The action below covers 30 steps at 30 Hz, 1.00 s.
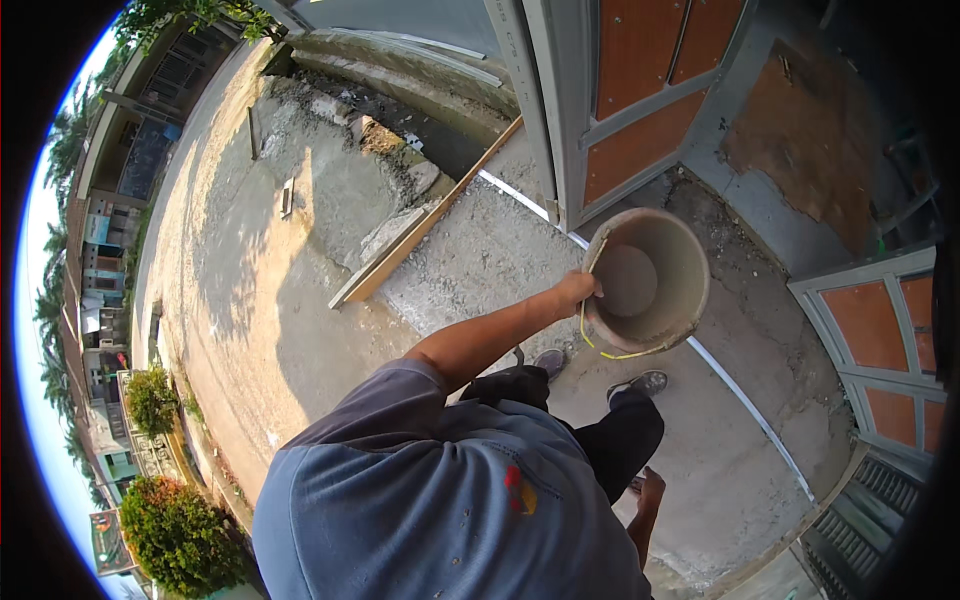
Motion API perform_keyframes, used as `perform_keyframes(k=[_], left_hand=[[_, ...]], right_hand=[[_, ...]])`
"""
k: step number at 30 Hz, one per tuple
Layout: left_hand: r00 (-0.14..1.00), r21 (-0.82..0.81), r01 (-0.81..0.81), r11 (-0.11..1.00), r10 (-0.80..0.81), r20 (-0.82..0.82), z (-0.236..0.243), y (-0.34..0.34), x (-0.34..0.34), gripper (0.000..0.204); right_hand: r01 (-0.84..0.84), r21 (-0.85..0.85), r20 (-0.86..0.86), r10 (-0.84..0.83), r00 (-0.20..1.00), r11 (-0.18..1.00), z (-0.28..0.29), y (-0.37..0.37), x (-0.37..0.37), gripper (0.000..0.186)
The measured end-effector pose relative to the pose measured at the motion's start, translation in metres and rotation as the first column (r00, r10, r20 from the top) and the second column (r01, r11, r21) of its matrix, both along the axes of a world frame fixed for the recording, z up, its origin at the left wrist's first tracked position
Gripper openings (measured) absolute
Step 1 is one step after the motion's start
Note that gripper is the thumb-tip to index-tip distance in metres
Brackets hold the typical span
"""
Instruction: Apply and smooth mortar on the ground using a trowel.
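My left hand (577,290) grips the rim of a grey, cement-stained bucket (645,285), with my left arm stretched out in front. The bucket is tipped so its inside faces me, and no load shows in it. A yellow handle (610,354) hangs loosely along its near edge. Low beside my right leg is my right hand (650,490), its fingers curled. A small pale patch shows at those fingers, but I cannot make out what it is.
White strips (750,408) cross the rough concrete floor near my feet. A wooden board (430,225) edges the slab on the left, with a rubble-lined ditch (440,125) beyond. Orange-panelled doors (640,150) stand ahead, another panelled door (875,330) at right. Brown sheeting (800,140) lies far right.
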<state>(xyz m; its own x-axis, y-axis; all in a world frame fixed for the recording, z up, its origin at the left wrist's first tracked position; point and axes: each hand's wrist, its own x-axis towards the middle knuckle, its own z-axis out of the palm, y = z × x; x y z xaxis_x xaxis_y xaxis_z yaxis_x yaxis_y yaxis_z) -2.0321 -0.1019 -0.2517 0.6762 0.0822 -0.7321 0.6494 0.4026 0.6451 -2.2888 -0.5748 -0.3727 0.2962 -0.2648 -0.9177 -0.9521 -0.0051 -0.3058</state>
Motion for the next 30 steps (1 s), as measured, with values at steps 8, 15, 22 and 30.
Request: perform_keyframes(k=[8, 15, 22, 30], left_hand=[[0.985, -0.047, -0.169, 0.985, 0.17, 0.034, 0.05, -0.132, 0.109, 0.03], [0.984, -0.03, -0.175, 0.984, 0.175, 0.033, 0.138, -0.205, 0.205, 0.034], [0.992, -0.063, -0.084, 0.994, 0.089, 0.089, 0.12, -0.231, 0.316, 0.043], [1.0, -0.151, -0.025, 0.988, 0.022, -0.021, 0.109, -0.243, 0.46, 0.031]], right_hand=[[-0.339, -0.164, 0.291, 0.374, 0.881, 0.926, 0.074, -0.137, 0.338, 0.038], [-0.36, -0.284, 0.612, 0.457, 0.645, 0.889, 0.242, -0.152, 0.597, 0.03], [-0.28, -0.326, 0.72, 0.429, 0.545, 0.903, 0.317, -0.149, 0.746, 0.032], [-0.284, -0.404, 0.586, 0.484, 0.65, 0.87, 0.277, -0.22, 0.871, 0.031]])
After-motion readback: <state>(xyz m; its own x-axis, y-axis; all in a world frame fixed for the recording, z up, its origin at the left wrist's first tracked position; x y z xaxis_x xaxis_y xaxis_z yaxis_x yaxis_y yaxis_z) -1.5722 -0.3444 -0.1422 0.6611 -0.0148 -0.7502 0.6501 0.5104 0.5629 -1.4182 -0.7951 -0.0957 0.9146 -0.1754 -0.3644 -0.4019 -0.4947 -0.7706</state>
